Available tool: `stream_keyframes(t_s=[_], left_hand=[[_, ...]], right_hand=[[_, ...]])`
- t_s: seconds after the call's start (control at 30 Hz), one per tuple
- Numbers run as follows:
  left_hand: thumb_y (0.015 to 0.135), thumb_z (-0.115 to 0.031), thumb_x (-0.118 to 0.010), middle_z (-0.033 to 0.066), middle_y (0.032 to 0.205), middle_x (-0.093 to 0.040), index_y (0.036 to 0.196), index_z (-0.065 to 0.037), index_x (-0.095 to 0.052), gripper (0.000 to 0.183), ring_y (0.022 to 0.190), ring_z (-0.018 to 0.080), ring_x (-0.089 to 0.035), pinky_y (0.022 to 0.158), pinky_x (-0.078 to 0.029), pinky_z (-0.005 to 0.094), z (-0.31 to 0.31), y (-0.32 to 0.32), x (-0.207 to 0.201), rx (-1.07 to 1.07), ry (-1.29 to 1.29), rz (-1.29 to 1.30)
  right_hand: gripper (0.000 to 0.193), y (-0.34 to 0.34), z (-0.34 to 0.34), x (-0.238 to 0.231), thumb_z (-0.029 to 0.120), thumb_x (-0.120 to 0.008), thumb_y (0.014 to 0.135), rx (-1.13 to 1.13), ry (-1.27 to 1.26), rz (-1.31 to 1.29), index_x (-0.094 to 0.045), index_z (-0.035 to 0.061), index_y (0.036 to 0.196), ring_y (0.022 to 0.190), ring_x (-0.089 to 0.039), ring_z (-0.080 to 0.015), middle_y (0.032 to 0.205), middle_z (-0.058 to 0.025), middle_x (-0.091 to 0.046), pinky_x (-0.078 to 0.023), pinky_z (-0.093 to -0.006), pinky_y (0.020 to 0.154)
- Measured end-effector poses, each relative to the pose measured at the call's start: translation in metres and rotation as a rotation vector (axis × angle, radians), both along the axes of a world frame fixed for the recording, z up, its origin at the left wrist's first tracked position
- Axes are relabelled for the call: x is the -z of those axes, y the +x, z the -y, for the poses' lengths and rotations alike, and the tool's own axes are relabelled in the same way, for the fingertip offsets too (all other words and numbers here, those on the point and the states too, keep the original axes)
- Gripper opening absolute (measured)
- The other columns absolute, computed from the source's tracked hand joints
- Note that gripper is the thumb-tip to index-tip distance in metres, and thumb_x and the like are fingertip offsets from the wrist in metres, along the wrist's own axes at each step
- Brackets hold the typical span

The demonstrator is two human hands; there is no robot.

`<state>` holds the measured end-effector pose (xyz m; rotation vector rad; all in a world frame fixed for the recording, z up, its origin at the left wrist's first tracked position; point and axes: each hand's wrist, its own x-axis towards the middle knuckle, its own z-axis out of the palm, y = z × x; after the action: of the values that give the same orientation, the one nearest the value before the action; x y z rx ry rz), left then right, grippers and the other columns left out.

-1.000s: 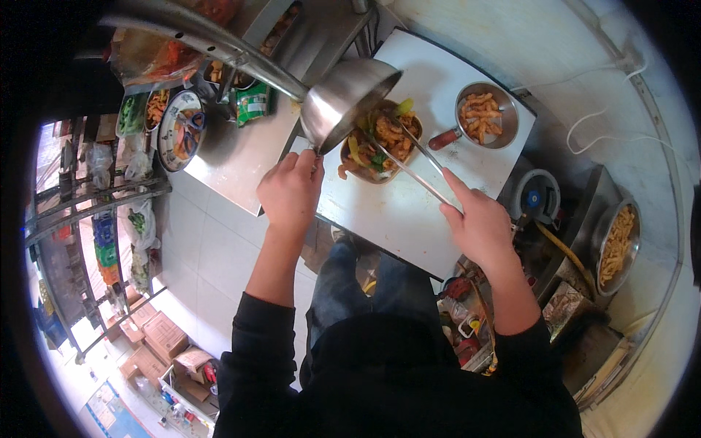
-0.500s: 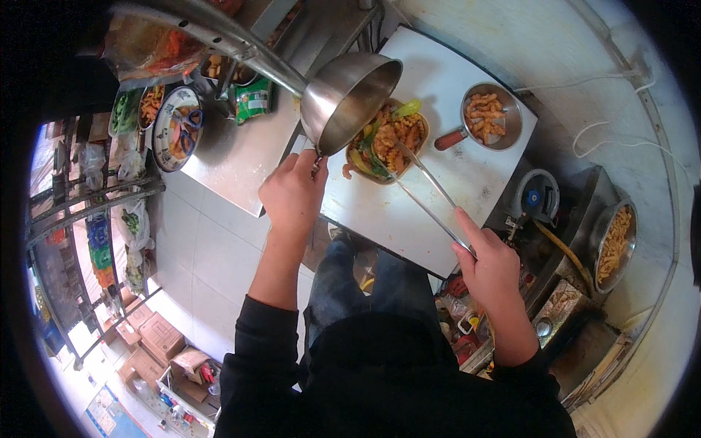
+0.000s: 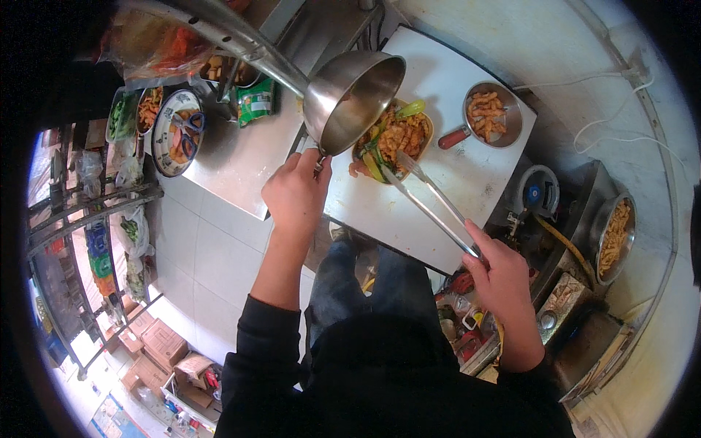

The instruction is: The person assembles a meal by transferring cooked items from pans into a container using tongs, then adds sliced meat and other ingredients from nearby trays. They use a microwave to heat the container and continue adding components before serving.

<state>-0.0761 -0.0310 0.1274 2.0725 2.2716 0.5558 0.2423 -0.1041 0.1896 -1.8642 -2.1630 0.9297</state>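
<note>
Your left hand (image 3: 296, 188) is clamped on a small lug at the lower rim of the steel bowl (image 3: 330, 102). Your fingers are curled tight around it, and the bowl is held tipped on its side, its mouth turned toward the tub (image 3: 432, 136). A long metal handle (image 3: 252, 50) runs from the bowl to the upper left. The bowl hangs over the left edge of the white table (image 3: 380, 226) and covers the tub's upper left from view; you cannot tell whether the two touch.

Your right hand (image 3: 504, 281) is closed around the tongs (image 3: 431, 214) near their rear end. Their arms stand a little apart, with the tips at the food (image 3: 403, 137) in the tub; whether they pinch a piece, you cannot tell. The tub sits by the table's left edge, filled with browned pieces and green leaves.

Near the table's right corner is a pan (image 3: 512, 102) of fried strips, its red-brown handle pointing toward the tub. On the steel counter (image 3: 237, 171) to your left, a patterned plate (image 3: 162, 155) lies by the left edge, with a green packet (image 3: 255, 106) farther right. Off the table's right edge is a basin (image 3: 629, 252) of yellowish strips.
</note>
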Motion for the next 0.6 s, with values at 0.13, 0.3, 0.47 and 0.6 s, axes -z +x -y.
stream_keyframes(t_s=[0.13,0.3,0.47,0.6], left_hand=[[0.086,-0.028,-0.076,0.0039,0.079,-0.07,0.085,-0.012,-0.068,0.018,0.067,0.029,-0.069,0.059,-0.053,0.0393,-0.001,-0.001,-0.003,-0.009,-0.046,0.045],[0.086,-0.026,-0.077,0.0043,0.078,-0.07,0.086,-0.011,-0.068,0.018,0.066,0.0291,-0.069,0.059,-0.053,0.0389,0.0,-0.003,-0.004,0.007,-0.015,0.066],[0.085,-0.024,-0.078,0.0048,0.077,-0.07,0.085,-0.01,-0.068,0.017,0.066,0.0292,-0.068,0.058,-0.053,0.0388,0.002,-0.006,-0.004,0.013,0.005,0.078],[0.085,-0.024,-0.078,0.0051,0.077,-0.069,0.084,-0.01,-0.067,0.019,0.066,0.029,-0.068,0.058,-0.053,0.0386,0.0,-0.009,-0.003,0.028,0.004,0.081]], right_hand=[[0.055,-0.016,-0.004,0.008,0.023,-0.073,0.088,-0.091,0.047,0.038,-0.059,0.028,0.141,0.065,-0.063,-0.0338,0.075,-0.0099,-0.059,-0.05,-0.0452,0.057],[0.055,-0.011,-0.003,0.028,0.023,-0.073,0.088,-0.082,0.056,0.158,-0.059,0.0293,0.141,0.066,-0.064,-0.0335,0.077,-0.0098,-0.061,-0.05,-0.0449,0.058],[0.055,-0.005,-0.013,0.016,0.021,-0.073,0.088,-0.102,0.057,0.22,-0.06,0.0292,0.14,0.072,-0.066,-0.0344,0.079,-0.0115,-0.063,-0.051,-0.0462,0.063],[0.051,-0.008,-0.025,-0.02,0.015,-0.07,0.09,-0.049,-0.108,0.186,-0.061,0.0217,0.14,0.078,-0.066,-0.0372,0.085,-0.0172,-0.065,-0.051,-0.0441,0.068]])
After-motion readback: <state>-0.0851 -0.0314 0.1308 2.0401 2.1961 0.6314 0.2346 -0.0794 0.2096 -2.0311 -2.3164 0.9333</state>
